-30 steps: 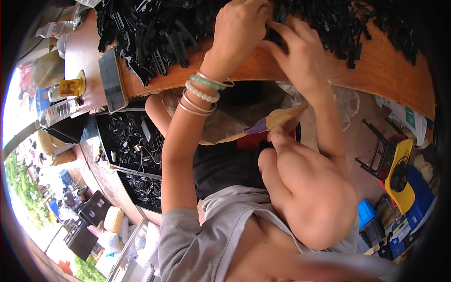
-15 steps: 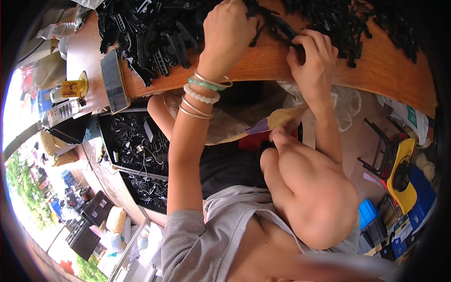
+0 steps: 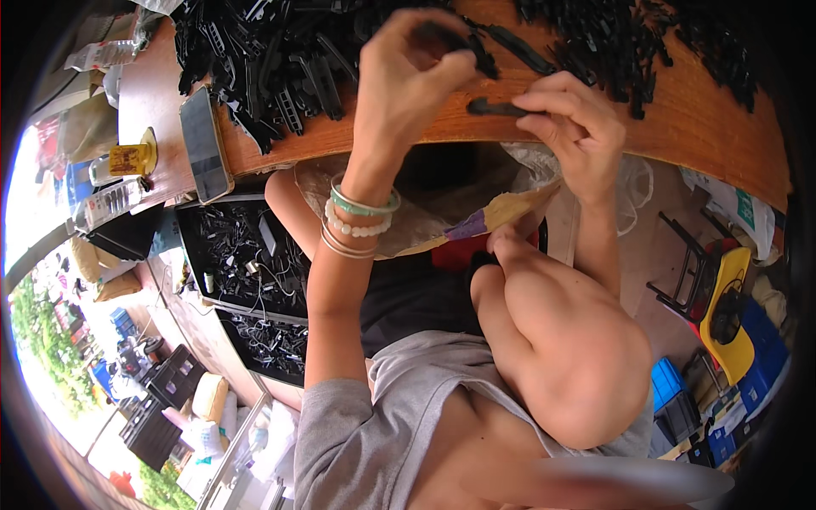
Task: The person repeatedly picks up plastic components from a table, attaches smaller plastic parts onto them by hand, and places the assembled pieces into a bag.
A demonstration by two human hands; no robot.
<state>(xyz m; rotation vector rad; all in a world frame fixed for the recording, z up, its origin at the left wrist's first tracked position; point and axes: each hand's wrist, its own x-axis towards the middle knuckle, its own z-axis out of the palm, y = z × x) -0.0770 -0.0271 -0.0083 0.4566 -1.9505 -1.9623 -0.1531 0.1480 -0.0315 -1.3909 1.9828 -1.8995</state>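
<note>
Over the wooden table's near edge, my left hand (image 3: 398, 92) curls around a dark black plastic part (image 3: 483, 59), which is partly hidden by the fingers and blurred. To its right, my right hand (image 3: 586, 136) pinches a short, narrow black plastic piece (image 3: 495, 107) between thumb and fingers, its free end pointing left. The two held pieces are apart. Just beyond them a longer black strip (image 3: 520, 49) lies on the brown tabletop (image 3: 680, 127).
A heap of black plastic parts (image 3: 319, 81) covers the table's left, with another pile (image 3: 595, 51) at right. A phone (image 3: 206, 144) lies near the edge. An open plastic bag (image 3: 425, 238) hangs below. Black trays (image 3: 246, 255) of parts stand left; a yellow chair (image 3: 727, 314) stands right.
My left hand has come nearer and turned, showing its thumb side and a black part. My right hand has lifted off the table edge, with a short black piece in its fingertips.
</note>
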